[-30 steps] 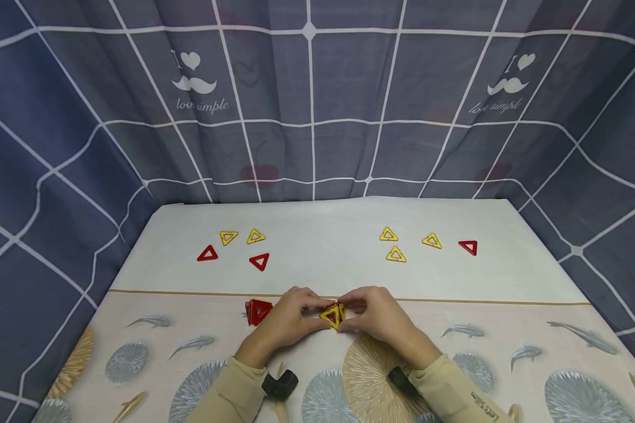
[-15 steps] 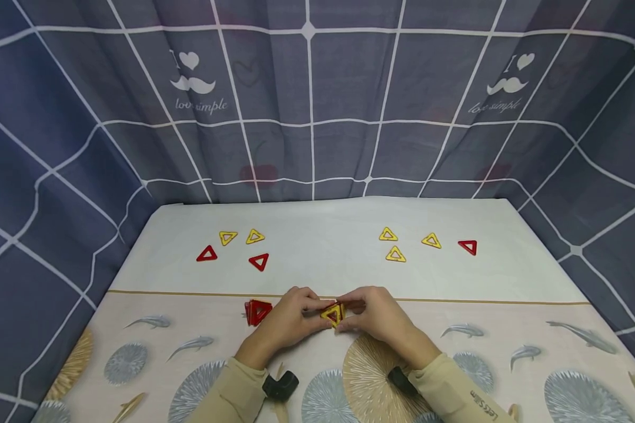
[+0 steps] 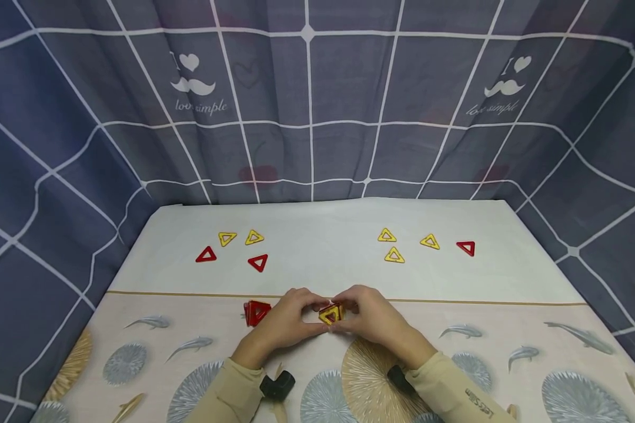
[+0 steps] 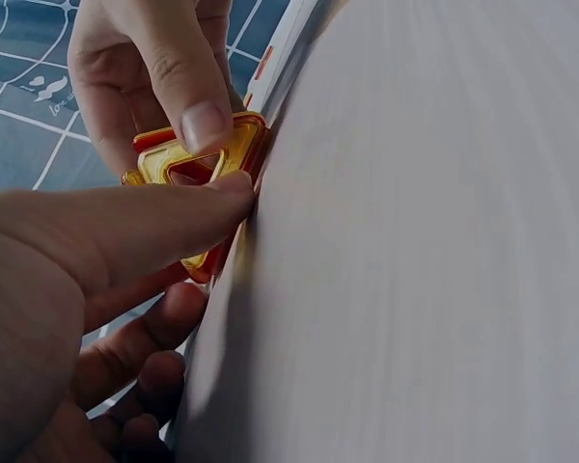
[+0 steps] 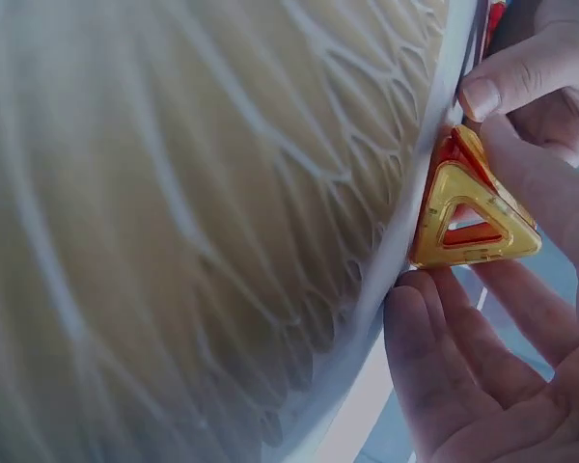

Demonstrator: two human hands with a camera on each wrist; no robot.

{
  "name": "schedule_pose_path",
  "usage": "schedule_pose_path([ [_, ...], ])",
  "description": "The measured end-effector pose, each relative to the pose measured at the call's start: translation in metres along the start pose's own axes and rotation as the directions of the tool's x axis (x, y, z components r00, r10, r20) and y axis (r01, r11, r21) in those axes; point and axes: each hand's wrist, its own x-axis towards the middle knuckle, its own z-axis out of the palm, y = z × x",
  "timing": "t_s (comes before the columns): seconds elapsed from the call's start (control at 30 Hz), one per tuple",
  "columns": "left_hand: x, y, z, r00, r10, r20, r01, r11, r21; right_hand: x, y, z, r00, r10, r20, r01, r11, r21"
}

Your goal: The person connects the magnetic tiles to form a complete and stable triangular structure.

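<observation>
Near the front middle of the table, both hands hold a small pyramid of yellow and red triangular magnetic tiles. My left hand grips it from the left; in the left wrist view its thumb lies across the yellow face. From the other side my right hand grips it, its thumb pressing the upper part of that face. The right wrist view shows a yellow triangle tile with red tiles behind it. Part of the pyramid is hidden by fingers. Beside my left hand sits a red tile pyramid.
On the white strip, loose triangle tiles lie flat: at left, yellow ones and red ones; at right, several yellow ones and one red one. A grid-patterned curtain surrounds the back and sides.
The tiles between my hands have shifted slightly, and less of the yellow side face shows at the right. Both hands have moved only a little. The loose tiles stay where they were.
</observation>
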Motion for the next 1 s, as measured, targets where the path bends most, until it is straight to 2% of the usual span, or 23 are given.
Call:
schedule_pose_path([
  [0.17, 0.000, 0.000, -0.001, 1.000, -0.007, 0.008, 0.007, 1.000, -0.016, 0.001, -0.002, -0.002, 0.999, 0.030, 0.013, -0.029, 0.999, -0.044],
  [0.33, -0.001, -0.002, -0.001, 1.000, -0.003, 0.008, 0.004, 1.000, -0.022, -0.005, 0.003, -0.010, 0.996, 0.086, 0.009, -0.086, 0.996, -0.039],
  [0.7, -0.001, -0.005, -0.004, 1.000, -0.004, -0.007, 0.003, 0.999, -0.037, -0.040, 0.047, -0.050, 0.971, 0.229, -0.076, -0.232, 0.972, -0.044],
  [0.83, -0.001, -0.006, -0.004, 1.000, 0.003, 0.000, -0.003, 0.999, -0.052, -0.056, 0.063, -0.066, 0.947, 0.294, -0.128, -0.302, 0.952, -0.051],
  [1.0, -0.001, -0.006, -0.009, 1.000, 0.011, -0.014, -0.012, 0.997, -0.082, -0.074, 0.078, -0.083, 0.908, 0.385, -0.166, -0.398, 0.916, -0.050],
])
